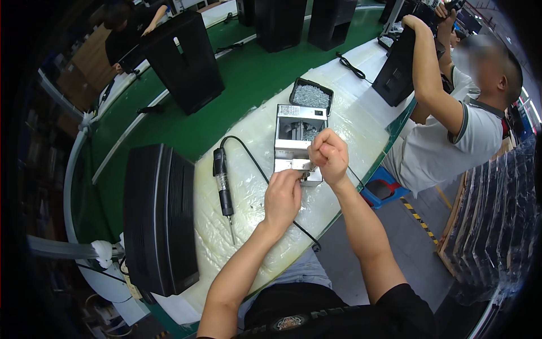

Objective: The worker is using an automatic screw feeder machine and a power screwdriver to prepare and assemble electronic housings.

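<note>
A light metal screw feeder (286, 153) stands on the plastic-covered table in front of me, screws visible in its open hopper. My left hand (282, 198) is at the feeder's near end, its bent fingers touching the front; what they pinch is hidden. My right hand (329, 155) is closed in a fist just over the feeder's right front corner, and anything inside it is too small to make out. Left of the feeder lies an electric screwdriver (223, 186), its long bit pointing toward me. A black tray (329, 101) full of loose screws sits behind the feeder.
A large black ribbed casing (161, 217) stands at the table's left edge. A black cable (259, 166) crosses the table beside the feeder. At right, a co-worker (451, 121) handles another black casing (395, 73). More black casings (183, 62) stand on the green conveyor (243, 90) beyond.
</note>
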